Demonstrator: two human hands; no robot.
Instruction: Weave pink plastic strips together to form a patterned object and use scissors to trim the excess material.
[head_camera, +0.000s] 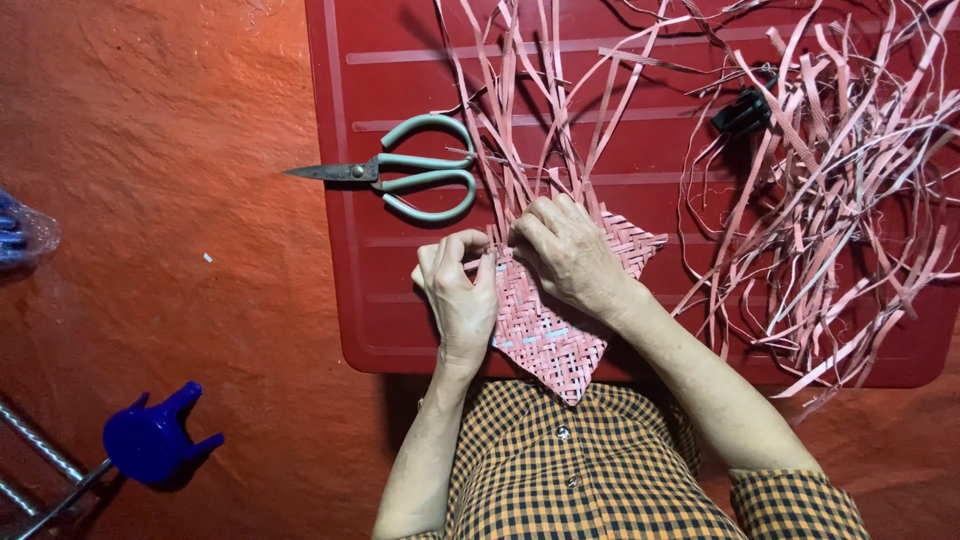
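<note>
Red tabletop (400, 330); hands (460, 300) (565, 250) hide woven mat's (550, 340) upper edge.

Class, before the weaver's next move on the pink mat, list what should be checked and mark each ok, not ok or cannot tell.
1. Left hand pinching the woven mat at its edge: ok.
2. Right hand pressed on the mat's top edge: ok.
3. Mat resting on the red tray: ok.
4. Scissors lying free beside the hands: ok.
5. Loose strips untangled: not ok.
6. Which strip the fingers hold: cannot tell.
</note>
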